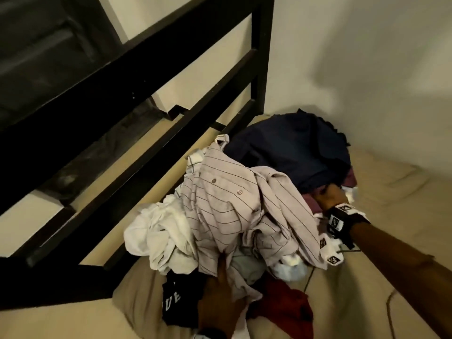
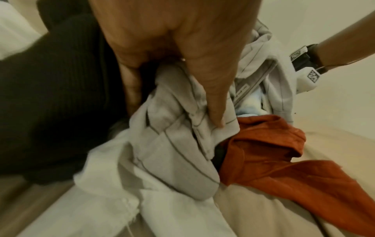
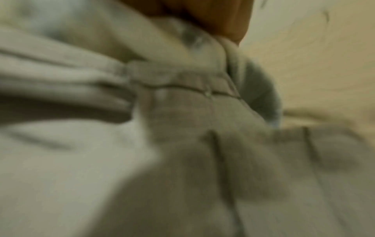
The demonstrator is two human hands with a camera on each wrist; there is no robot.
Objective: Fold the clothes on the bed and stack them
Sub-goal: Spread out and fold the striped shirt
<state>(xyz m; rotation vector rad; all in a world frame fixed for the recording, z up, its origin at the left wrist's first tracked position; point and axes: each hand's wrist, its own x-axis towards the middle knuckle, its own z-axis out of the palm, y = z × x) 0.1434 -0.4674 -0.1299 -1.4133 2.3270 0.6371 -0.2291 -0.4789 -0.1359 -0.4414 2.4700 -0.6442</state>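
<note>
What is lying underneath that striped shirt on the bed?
Peeking out beneath the striped shirt: a white garment, a black one with letters, a red one and something pale blue. The pile's middle is covered. The left hand grips the shirt's lower edge.

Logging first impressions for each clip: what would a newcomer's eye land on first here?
The heap of unfolded clothes mid-bed, topped by a crumpled pale pinstriped button shirt that the left hand grips at its near edge. Behind it lies a dark navy garment by the wall corner, where the right hand reaches in. A rust-red cloth spills onto the beige sheet nearest the person.
</note>
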